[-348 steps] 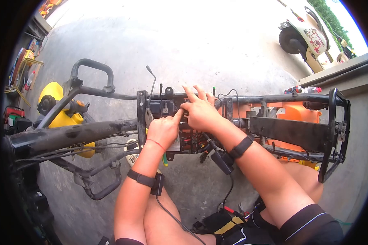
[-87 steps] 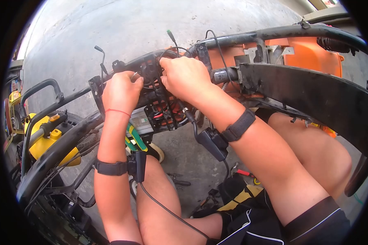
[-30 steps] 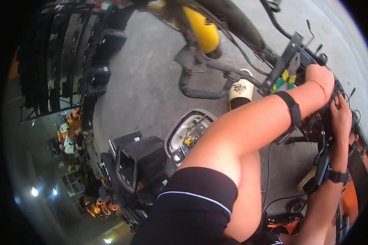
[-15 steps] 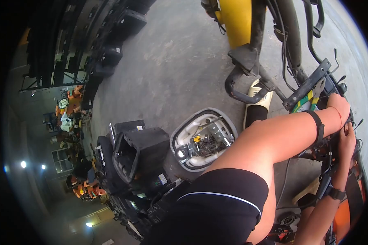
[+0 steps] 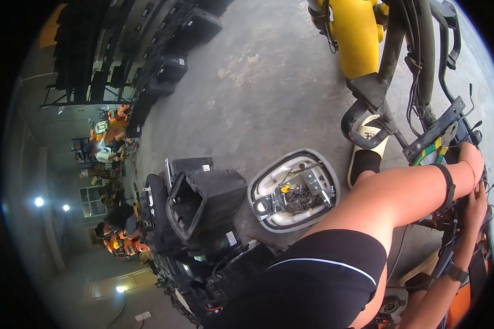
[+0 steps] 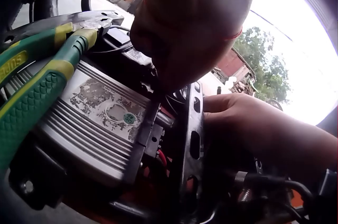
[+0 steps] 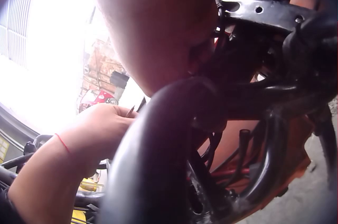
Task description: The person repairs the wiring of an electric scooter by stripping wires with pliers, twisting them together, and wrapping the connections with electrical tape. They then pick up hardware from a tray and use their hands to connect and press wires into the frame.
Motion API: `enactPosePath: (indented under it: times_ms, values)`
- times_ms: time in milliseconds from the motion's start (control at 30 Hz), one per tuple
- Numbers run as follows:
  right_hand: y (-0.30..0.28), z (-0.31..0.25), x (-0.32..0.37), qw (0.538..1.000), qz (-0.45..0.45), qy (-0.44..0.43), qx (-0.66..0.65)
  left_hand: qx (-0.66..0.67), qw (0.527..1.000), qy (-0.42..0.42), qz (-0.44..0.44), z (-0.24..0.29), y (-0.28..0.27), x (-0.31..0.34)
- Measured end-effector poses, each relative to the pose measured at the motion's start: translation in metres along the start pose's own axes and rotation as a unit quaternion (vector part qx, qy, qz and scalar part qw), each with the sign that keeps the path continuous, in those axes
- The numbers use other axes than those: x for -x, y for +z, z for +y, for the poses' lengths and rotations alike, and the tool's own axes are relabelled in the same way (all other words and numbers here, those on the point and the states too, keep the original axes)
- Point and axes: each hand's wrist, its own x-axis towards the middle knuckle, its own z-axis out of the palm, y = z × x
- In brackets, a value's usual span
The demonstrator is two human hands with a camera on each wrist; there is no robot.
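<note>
At the right edge of the head view, my left hand, with a red string at its wrist, bends down over the black scooter frame. My right hand is just below it, its fingertips close to the left hand. In the left wrist view, both hands meet behind a slotted black metal bar, beside a finned silver controller box. A thin dark tip shows at the left hand's fingers in the right wrist view. I cannot tell what either hand holds. Pliers with green and yellow handles lie across the box.
An oval shell with small hardware in it lies on the concrete floor. Beside it stands a black plastic housing. Black boxes line the left. A yellow body part is at the scooter's front. Farther off are people.
The head view has swung left, away from the hands, and now shows the floor and workshop. The hands stay together at the frame; over the last second they drift toward the view's right edge.
</note>
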Motion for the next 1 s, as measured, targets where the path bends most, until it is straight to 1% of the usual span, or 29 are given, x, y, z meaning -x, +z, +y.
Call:
enactPosePath:
  times_ms: [67,100,167,200,267,300,400,433,500,533,567,633,667,700,767,800,833,900,967,1000]
  values:
    - [-0.006,-0.023,0.002,0.992,0.001,0.072,-0.101,0.003,1.000,-0.015,-0.012,0.005,-0.001,-0.003]
    - [-0.006,-0.024,0.001,0.992,0.001,0.069,-0.101,0.001,1.000,-0.021,-0.014,0.008,0.001,-0.005]
    - [-0.005,-0.022,0.001,0.998,0.012,0.042,-0.040,-0.005,1.000,-0.016,-0.003,0.012,0.008,-0.009]
    - [-0.007,-0.027,0.001,0.998,0.011,0.041,-0.039,-0.009,1.000,-0.009,0.006,0.014,0.010,-0.008]
    - [-0.010,-0.041,0.005,0.988,0.004,0.117,-0.101,-0.019,1.000,0.001,0.012,0.014,0.015,-0.008]
    - [-0.009,-0.040,0.006,0.988,0.003,0.118,-0.100,-0.031,0.999,0.015,0.019,0.015,0.015,-0.007]
    - [-0.008,-0.034,0.006,0.984,0.003,0.116,-0.135,-0.035,0.999,0.017,0.017,0.018,0.017,-0.005]
    - [-0.006,-0.031,0.006,0.986,0.014,0.107,-0.124,-0.039,0.999,0.019,0.019,0.018,0.018,-0.005]
    - [-0.002,-0.022,0.003,0.989,0.027,0.095,-0.112,0.008,1.000,-0.001,0.024,0.019,0.019,-0.008]
    - [0.001,-0.015,0.002,0.991,0.033,0.081,-0.097,0.009,1.000,-0.001,0.026,0.021,0.020,-0.011]
    - [0.003,-0.012,0.001,0.993,0.039,0.067,-0.083,-0.012,1.000,0.002,0.029,0.018,0.014,-0.006]
    - [0.003,-0.017,0.003,0.992,0.047,0.080,-0.087,-0.032,0.999,0.007,0.026,0.012,0.004,0.008]
    - [0.003,-0.018,0.005,0.990,0.055,0.094,-0.089,-0.046,0.998,0.027,0.021,0.010,-0.001,0.015]
    - [0.005,-0.006,0.003,0.990,0.051,0.098,-0.088,-0.059,0.997,0.046,0.015,0.009,-0.003,0.019]
    - [0.011,0.026,-0.007,0.993,0.019,0.092,-0.064,-0.073,0.995,0.059,0.014,0.009,0.002,0.017]
    - [0.012,0.026,-0.006,0.993,0.017,0.094,-0.063,-0.090,0.993,0.071,0.019,0.010,0.002,0.015]
    - [0.013,0.025,-0.006,0.994,0.015,0.085,-0.073,-0.085,0.994,0.073,-0.012,0.007,-0.013,0.027]
    - [0.012,0.029,-0.008,0.994,0.017,0.074,-0.080,-0.066,0.995,0.074,-0.013,0.006,-0.016,0.026]
    - [0.018,0.038,-0.010,0.993,0.056,0.068,-0.077,-0.049,0.996,0.074,-0.014,0.006,-0.018,0.025]
    - [0.017,0.036,-0.010,0.993,0.056,0.067,-0.077,-0.047,0.997,0.067,-0.017,0.006,-0.018,0.025]
